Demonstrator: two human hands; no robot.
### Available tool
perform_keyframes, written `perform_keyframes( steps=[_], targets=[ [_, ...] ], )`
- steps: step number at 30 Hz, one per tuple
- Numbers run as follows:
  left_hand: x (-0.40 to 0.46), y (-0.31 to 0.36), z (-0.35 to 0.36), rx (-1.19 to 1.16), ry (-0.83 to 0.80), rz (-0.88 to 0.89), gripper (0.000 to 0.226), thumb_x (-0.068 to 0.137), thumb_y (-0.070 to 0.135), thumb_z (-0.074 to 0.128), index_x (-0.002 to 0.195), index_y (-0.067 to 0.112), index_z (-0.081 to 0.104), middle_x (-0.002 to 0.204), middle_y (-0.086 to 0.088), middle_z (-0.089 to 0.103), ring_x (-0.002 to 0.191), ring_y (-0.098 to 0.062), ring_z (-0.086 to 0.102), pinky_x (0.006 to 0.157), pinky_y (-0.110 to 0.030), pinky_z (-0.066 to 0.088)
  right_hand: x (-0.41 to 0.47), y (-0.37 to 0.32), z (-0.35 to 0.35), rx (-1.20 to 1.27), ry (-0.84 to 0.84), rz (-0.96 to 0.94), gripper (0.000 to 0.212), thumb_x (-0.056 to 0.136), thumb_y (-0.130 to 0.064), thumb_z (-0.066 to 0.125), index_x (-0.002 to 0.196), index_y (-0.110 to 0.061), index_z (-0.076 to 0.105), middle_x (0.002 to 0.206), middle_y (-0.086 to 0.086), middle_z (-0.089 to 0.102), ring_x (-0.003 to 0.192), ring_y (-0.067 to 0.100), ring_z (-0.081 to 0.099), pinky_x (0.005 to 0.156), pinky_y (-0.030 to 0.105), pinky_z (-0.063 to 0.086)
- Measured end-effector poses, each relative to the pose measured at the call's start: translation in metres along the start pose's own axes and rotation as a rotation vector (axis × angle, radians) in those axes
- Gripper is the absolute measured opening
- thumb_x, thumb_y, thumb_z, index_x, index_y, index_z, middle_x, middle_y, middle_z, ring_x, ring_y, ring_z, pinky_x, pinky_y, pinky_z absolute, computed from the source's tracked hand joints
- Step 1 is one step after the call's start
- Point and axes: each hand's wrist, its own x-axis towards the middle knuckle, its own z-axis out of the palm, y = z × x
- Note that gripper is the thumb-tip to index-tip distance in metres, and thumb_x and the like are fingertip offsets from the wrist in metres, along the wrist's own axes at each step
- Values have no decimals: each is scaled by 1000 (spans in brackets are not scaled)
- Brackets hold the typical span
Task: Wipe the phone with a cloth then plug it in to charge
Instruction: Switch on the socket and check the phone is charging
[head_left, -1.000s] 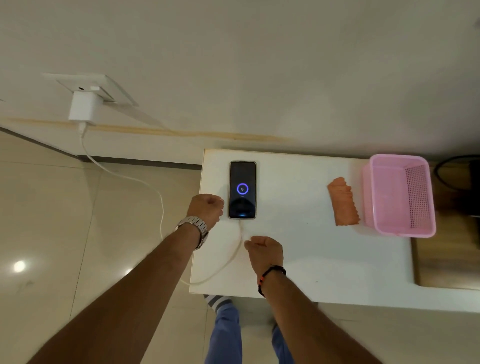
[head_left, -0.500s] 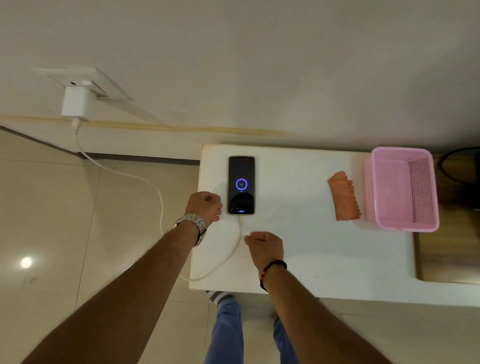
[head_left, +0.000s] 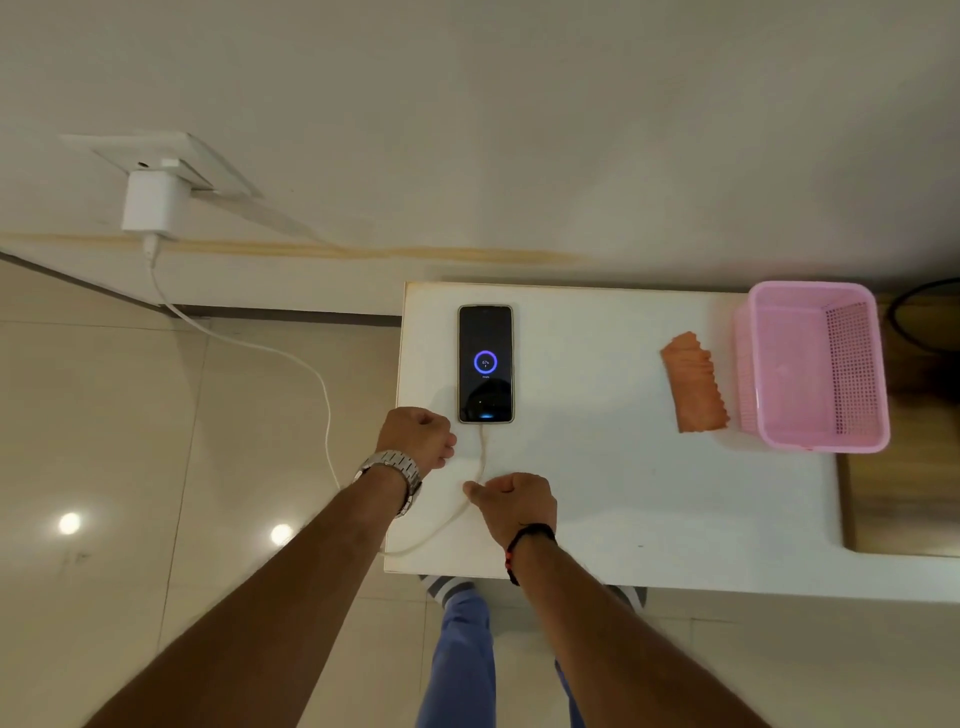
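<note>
A black phone (head_left: 485, 364) lies face up on the white table (head_left: 597, 493), its screen lit with a blue charging ring. A white cable (head_left: 324, 410) runs from the phone's near end, off the table's left edge and up to a white charger (head_left: 153, 202) in the wall socket. My left hand (head_left: 415, 436), with a metal watch on the wrist, hovers by the phone's near left corner with fingers curled and nothing in them. My right hand (head_left: 511, 504) is curled too, its thumb tip against the cable. A folded orange cloth (head_left: 693, 384) lies to the right.
A pink plastic basket (head_left: 815, 364) stands on the table's right end, touching the cloth. Beyond it is a wooden surface (head_left: 898, 493) with a dark cable. The wall runs along the table's far edge. Tiled floor lies to the left, and my legs stand under the near edge.
Both hands have drawn back slightly from the phone toward me. The phone, cable and cloth have stayed where they were.
</note>
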Motion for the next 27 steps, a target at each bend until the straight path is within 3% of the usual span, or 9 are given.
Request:
perform_keyframes(
  steps=[2, 5, 9, 11, 15, 18, 22, 27],
  targets=[
    [-8, -11, 0, 99, -17, 12, 19, 92, 14, 59, 84, 6, 73, 74, -8, 78, 73, -26, 77, 72, -40, 66, -3, 1, 5, -2, -10, 14, 30, 75, -46, 83, 77, -17, 76, 71, -7, 71, 62, 4, 58, 66, 22, 48],
    [-27, -38, -2, 490, -30, 148, 24, 91, 21, 57, 74, 10, 70, 76, -3, 74, 75, -26, 73, 71, -32, 60, -4, 2, 5, 20, -21, 25, 13, 80, -33, 81, 82, -20, 78, 78, -7, 75, 77, 14, 69, 72, 25, 56],
    [-61, -83, 2, 827, -67, 241, 21, 95, 26, 52, 87, 19, 70, 88, -2, 74, 83, -23, 72, 72, -27, 58, -8, 1, 2, 61, -29, 16, 10, 82, -28, 77, 84, -18, 79, 84, -1, 78, 82, 19, 72, 83, 35, 62],
    [-75, -98, 7, 852, -96, 203, 18, 94, 29, 52, 95, 20, 68, 94, -1, 73, 85, -22, 71, 72, -27, 57, -9, 1, 2, 83, -30, 10, 16, 81, -34, 78, 83, -18, 79, 83, 0, 78, 82, 20, 72, 82, 36, 63],
    [-96, -115, 21, 859, -136, 204, 16, 95, 31, 52, 91, 22, 64, 97, 1, 67, 94, -20, 67, 77, -26, 53, -11, 0, 0, 63, 7, -12, 11, 82, -31, 78, 88, -21, 78, 88, -5, 78, 85, 16, 71, 83, 34, 61],
    [-109, -125, 30, 977, -154, 183, 24, 94, 40, 51, 101, 24, 66, 105, 3, 66, 100, -19, 66, 81, -29, 55, -14, 1, -2, 25, 53, -28, 8, 83, -30, 76, 86, -22, 77, 84, -8, 76, 80, 13, 71, 75, 29, 59],
    [-116, -132, 40, 975, -376, 140, 34, 85, 35, 47, 106, 19, 69, 105, -3, 72, 97, -26, 70, 80, -30, 57, -18, 2, -4, -4, 85, -43, 10, 84, -33, 75, 86, -23, 77, 82, -10, 76, 77, 11, 70, 69, 24, 56],
    [-112, -129, 49, 1059, -423, 241, 31, 81, 41, 37, 85, 22, 62, 82, 2, 65, 82, -22, 69, 70, -31, 54, -15, 3, -8, -18, 74, -57, 12, 83, -34, 76, 88, -23, 76, 85, -9, 76, 82, 12, 70, 78, 30, 60]
  ],
)
